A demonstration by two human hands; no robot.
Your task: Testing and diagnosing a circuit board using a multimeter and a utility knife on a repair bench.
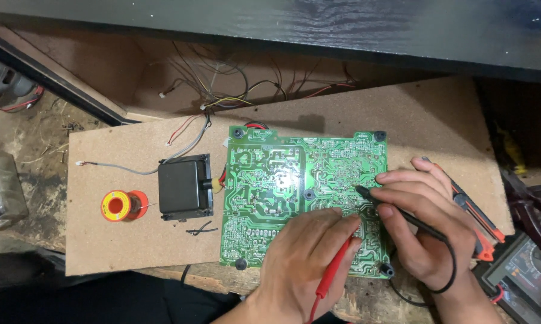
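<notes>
Under both hands lies a green circuit board (282, 192), solder side up, on a slab of brown particle board (132, 240). The left hand (303, 252) pinches a red probe (336, 267) between thumb and fingers, its tip hidden among the solder joints near the board's lower right part; a red lead trails back from it toward the wrist. The right hand (423, 225) grips a black probe (396, 210) pen-fashion, fingers closed round it, the tip touching the board just above the left hand's fingertips. A black lead loops under the right wrist. The two hands sit close together, nearly touching.

Just beyond the right hand's knuckles a tool with a black and orange-red handle (471, 207) lies on the slab's edge. To the right of that wrist, at the frame's lower corner, shows part of a meter (531, 264) with a dial face; its marks are too blurred to tell.

Left of the left hand, beside the board, stands a black box (185, 187) joined to the board by red and yellow wires, a grey cable running off from it. Further left lies an orange spool of solder (123, 206). Well to the left, off the slab, sits a clear plastic package (0, 189); its contents cannot be made out. Beyond the board, loose wires (234, 84) tangle in a recess under a dark shelf (342, 27).
</notes>
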